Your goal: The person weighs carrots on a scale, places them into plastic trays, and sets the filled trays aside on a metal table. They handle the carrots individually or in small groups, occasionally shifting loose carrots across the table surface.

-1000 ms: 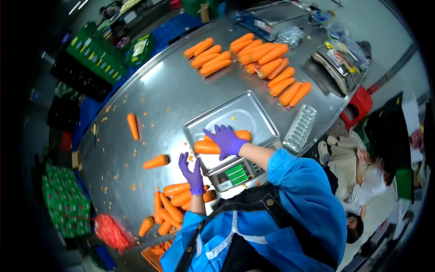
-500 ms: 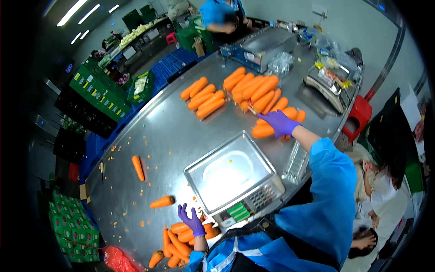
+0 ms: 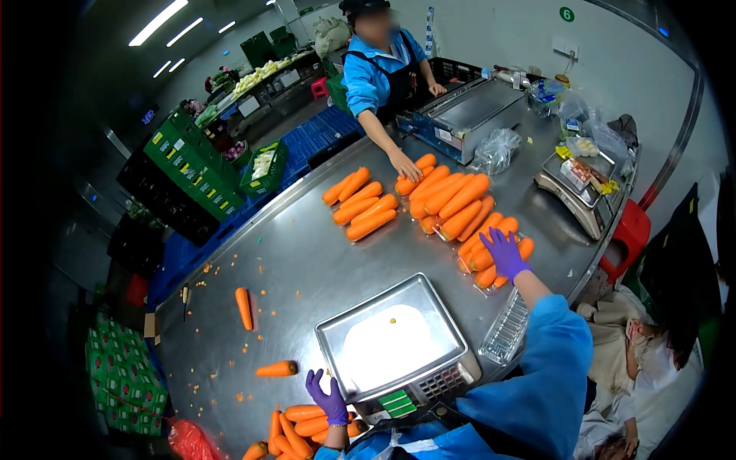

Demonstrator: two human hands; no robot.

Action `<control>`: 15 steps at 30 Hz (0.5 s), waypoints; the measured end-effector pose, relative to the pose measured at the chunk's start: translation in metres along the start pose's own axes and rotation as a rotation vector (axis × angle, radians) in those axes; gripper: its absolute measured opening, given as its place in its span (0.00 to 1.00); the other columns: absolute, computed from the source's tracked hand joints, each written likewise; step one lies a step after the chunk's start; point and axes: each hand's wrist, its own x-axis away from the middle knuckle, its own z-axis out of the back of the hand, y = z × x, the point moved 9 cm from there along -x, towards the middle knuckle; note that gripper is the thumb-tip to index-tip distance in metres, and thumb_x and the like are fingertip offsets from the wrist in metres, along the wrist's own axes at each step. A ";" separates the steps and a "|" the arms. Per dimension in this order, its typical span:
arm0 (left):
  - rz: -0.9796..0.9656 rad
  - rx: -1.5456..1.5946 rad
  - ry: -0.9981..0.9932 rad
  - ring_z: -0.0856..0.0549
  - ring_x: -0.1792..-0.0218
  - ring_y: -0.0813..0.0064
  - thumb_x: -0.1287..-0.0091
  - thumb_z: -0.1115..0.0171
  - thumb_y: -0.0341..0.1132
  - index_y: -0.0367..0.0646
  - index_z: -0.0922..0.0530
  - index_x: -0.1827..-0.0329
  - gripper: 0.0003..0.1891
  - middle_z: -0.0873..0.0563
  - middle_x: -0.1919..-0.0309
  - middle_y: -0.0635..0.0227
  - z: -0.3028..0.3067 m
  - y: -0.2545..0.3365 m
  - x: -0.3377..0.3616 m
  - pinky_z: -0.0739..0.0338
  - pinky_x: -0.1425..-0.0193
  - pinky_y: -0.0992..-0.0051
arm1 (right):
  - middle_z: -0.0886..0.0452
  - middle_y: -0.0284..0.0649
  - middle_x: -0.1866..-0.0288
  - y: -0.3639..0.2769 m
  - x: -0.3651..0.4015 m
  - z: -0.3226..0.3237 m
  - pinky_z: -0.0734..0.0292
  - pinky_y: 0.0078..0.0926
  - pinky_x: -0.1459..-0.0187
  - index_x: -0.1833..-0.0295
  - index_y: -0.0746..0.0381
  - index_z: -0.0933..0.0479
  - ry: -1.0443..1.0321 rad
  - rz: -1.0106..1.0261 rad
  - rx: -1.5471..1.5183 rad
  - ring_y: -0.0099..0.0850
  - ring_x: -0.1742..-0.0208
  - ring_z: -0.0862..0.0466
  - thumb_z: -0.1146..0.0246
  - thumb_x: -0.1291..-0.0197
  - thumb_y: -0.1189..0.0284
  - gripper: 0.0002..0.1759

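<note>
Purple gloves cover both hands. My right hand (image 3: 504,254) rests with spread fingers on packed carrots (image 3: 483,259) at the near end of a row of carrot packs. Beside the scale's left corner, my left hand (image 3: 328,397) is raised with fingers apart, holding nothing, just above a pile of loose carrots (image 3: 295,431). Between the hands stands a weighing scale (image 3: 395,337) with a bare metal tray. An empty clear plastic tray (image 3: 506,328) lies right of the scale. More packs (image 3: 360,205) lie farther left, and single carrots (image 3: 244,308) lie on the metal table.
Across the table (image 3: 291,268), a co-worker (image 3: 383,69) reaches one bare hand onto the far carrot pack. A wrapping machine (image 3: 468,115), crumpled plastic (image 3: 497,150) and a second scale (image 3: 575,184) stand at the back right. A red stool (image 3: 627,238) is beyond the right edge.
The view has tilted up. My right hand has shifted on the near carrots, its fingers now pointing away over them. The co-worker has extended an arm to the far pack.
</note>
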 end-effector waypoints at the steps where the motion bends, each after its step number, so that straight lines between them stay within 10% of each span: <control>1: -0.030 -0.001 -0.002 0.33 0.39 0.58 0.47 0.40 0.26 0.38 0.25 0.50 0.18 0.31 0.43 0.55 0.001 0.003 0.002 0.42 0.34 0.66 | 0.48 0.48 0.28 0.000 0.013 0.006 0.54 0.52 0.33 0.27 0.53 0.56 -0.001 -0.093 -0.042 0.44 0.28 0.45 0.32 0.59 0.66 0.55; 6: -0.039 0.055 -0.012 0.33 0.39 0.58 0.48 0.39 0.26 0.39 0.25 0.49 0.20 0.31 0.44 0.55 0.000 -0.006 0.009 0.42 0.35 0.64 | 0.48 0.53 0.30 -0.045 0.123 -0.027 0.56 0.55 0.33 0.29 0.60 0.52 0.208 -0.189 -0.523 0.48 0.28 0.48 0.35 0.53 0.60 0.49; 15: -0.068 0.165 -0.082 0.33 0.39 0.58 0.47 0.41 0.24 0.39 0.25 0.50 0.18 0.30 0.44 0.55 -0.014 0.000 0.021 0.41 0.35 0.65 | 0.41 0.59 0.35 -0.117 0.215 -0.092 0.54 0.53 0.33 0.35 0.64 0.39 0.049 -0.238 -0.270 0.50 0.31 0.44 0.38 0.51 0.58 0.39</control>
